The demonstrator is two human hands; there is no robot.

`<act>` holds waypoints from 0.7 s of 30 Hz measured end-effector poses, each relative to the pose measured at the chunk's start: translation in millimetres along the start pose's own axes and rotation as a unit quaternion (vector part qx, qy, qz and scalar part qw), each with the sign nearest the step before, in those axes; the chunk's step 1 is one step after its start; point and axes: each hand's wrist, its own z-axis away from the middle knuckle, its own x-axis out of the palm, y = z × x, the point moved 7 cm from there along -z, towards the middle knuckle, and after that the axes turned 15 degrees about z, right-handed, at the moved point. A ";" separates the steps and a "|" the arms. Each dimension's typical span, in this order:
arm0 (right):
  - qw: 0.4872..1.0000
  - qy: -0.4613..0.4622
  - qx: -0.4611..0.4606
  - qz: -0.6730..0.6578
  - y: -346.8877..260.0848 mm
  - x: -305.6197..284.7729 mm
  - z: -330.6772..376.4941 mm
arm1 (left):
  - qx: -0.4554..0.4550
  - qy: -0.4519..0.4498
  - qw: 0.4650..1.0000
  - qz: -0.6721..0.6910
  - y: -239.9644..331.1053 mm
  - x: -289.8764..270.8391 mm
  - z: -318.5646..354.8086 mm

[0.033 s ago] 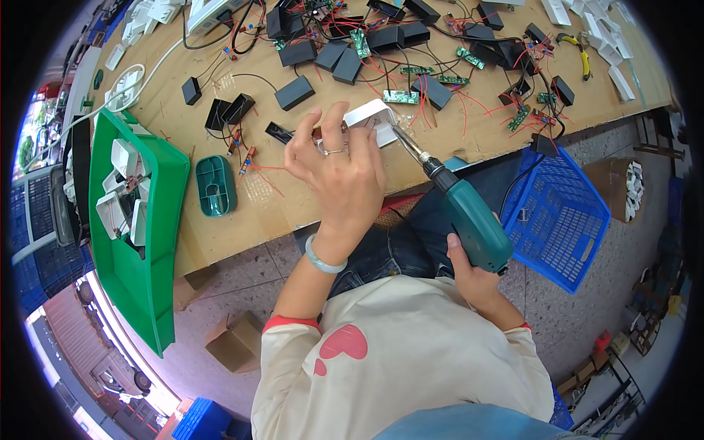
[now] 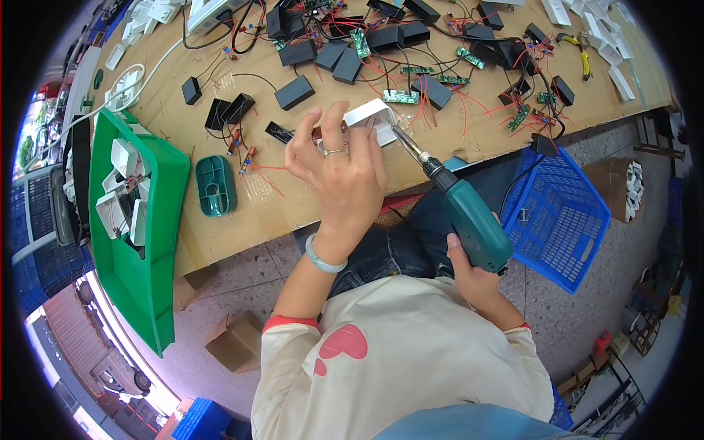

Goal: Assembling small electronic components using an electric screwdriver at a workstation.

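White plastic casing, at upper centre of the frame on the wooden workbench, sits pinched in my left hand while my right hand wraps closed around a green electric screwdriver.

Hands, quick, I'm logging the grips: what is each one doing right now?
Left hand: fingers closed on the white plastic housing, holding it at the bench edge.
Right hand: closed around the green electric screwdriver, bit on the housing.
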 end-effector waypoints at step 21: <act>1.000 -0.022 -0.012 -0.004 -6.7 9.1 -22.1 | 0.004 0.006 1.000 -0.004 1.3 3.2 -1.6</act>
